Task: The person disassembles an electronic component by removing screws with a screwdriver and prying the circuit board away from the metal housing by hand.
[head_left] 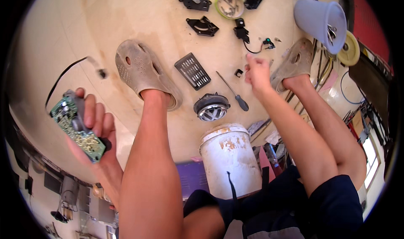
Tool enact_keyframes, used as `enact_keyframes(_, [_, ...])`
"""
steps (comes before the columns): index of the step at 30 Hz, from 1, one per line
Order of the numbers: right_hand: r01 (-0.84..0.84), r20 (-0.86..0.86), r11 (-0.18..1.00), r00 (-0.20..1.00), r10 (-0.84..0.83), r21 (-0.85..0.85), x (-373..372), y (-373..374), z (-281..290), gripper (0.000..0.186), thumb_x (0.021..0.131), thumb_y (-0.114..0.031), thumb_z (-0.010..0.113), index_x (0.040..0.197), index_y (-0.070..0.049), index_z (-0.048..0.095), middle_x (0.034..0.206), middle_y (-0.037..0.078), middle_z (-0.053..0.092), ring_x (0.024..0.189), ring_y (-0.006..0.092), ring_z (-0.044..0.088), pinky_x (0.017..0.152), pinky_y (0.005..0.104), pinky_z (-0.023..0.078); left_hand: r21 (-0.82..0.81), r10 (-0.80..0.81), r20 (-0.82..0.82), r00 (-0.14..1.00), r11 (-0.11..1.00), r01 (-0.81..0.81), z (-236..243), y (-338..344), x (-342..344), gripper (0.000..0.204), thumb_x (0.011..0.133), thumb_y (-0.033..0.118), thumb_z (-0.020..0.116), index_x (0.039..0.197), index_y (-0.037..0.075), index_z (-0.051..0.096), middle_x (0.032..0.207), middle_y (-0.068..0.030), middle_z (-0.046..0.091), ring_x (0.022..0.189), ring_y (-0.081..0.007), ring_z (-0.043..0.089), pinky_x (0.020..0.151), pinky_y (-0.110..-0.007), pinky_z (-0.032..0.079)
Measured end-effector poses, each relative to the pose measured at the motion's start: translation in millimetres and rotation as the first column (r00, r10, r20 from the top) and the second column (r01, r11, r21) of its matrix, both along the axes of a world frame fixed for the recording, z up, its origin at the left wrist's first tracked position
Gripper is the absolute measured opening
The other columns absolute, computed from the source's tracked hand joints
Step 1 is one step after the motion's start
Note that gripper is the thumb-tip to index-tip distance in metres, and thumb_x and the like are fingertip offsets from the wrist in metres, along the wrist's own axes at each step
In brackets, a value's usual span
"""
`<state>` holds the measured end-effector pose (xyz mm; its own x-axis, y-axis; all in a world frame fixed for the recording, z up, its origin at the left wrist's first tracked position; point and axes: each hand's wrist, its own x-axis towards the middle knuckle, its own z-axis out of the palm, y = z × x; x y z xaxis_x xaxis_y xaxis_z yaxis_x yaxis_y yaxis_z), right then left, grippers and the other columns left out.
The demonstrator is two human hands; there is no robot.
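My left hand (pixel 99 125) is closed around a green circuit board (pixel 80 131) with a grey and black body behind it. A black cable curves up from the board to a small dark connector (pixel 101 73), which looks blurred. Over the floor at the right, my right hand (pixel 257 72) has its fingers loosely curled and apart, with nothing visible in them. Just beyond its fingertips lies a small board with a green part (pixel 268 43) and a black wire. A small black clip (pixel 239 73) and a screwdriver (pixel 232 91) lie left of this hand.
Between my feet are a bit set (pixel 192 71) and a round chrome car badge (pixel 212 107). Farther off lie black plastic housings (pixel 194 1) and a yellow-green dish of screws (pixel 229 5). A blue-grey bucket (pixel 320 22) stands far right; a white bucket (pixel 230 159) is near me.
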<state>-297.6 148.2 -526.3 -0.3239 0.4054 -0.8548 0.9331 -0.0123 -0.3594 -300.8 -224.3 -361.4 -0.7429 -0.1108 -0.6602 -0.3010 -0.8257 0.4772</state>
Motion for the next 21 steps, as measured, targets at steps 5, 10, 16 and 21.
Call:
enact_keyframes(5, [-0.234, 0.245, 0.887, 0.905, 0.349, -0.398, 20, -74, 5, 0.031, 0.095, -0.030, 0.060, 0.089, 0.000, 0.060, 0.072, 0.008, 0.063, 0.048, 0.0117, 0.052, 0.042, 0.0254, 0.042, 0.077, 0.061, 0.169, 0.984, 0.994, -0.075, -24, 1, 18, 0.041, 0.098, 0.032, 0.045, 0.118, -0.004, 0.049, 0.070, -0.0053, 0.042, 0.049, -0.0139, 0.034, 0.045, -0.028, 0.026])
enact_keyframes(10, [-0.150, 0.290, 0.921, 0.921, 0.262, -0.358, 26, -91, -12, 0.031, 0.094, -0.029, 0.059, 0.087, 0.001, 0.061, 0.076, 0.010, 0.065, 0.052, 0.0122, 0.054, 0.045, 0.0267, 0.045, 0.095, 0.032, 0.155, 0.987, 0.994, -0.047, -29, -4, 24, 0.047, 0.099, 0.038, 0.044, 0.119, -0.004, 0.048, 0.070, -0.0050, 0.043, 0.050, -0.0137, 0.035, 0.045, -0.028, 0.026])
enact_keyframes(16, [-0.222, 0.290, 0.925, 0.904, 0.314, -0.308, 20, -102, -10, 0.029, 0.091, -0.028, 0.064, 0.085, 0.001, 0.061, 0.076, 0.010, 0.065, 0.060, 0.0156, 0.060, 0.052, 0.0284, 0.049, 0.133, 0.026, 0.167, 0.986, 0.990, -0.049, -30, -4, 27, 0.049, 0.098, 0.041, 0.046, 0.120, -0.003, 0.047, 0.071, -0.0049, 0.043, 0.052, -0.0137, 0.036, 0.048, -0.029, 0.028])
enact_keyframes(21, [-0.097, 0.260, 0.931, 0.945, 0.196, -0.352, 21, -115, -22, 0.028, 0.088, -0.023, 0.066, 0.082, 0.004, 0.062, 0.078, 0.013, 0.066, 0.064, 0.0187, 0.065, 0.055, 0.0292, 0.053, 0.162, 0.017, 0.155, 0.988, 0.986, -0.042, -29, -4, 27, 0.050, 0.098, 0.042, 0.046, 0.121, -0.003, 0.046, 0.072, -0.0052, 0.044, 0.054, -0.0140, 0.037, 0.049, -0.029, 0.028])
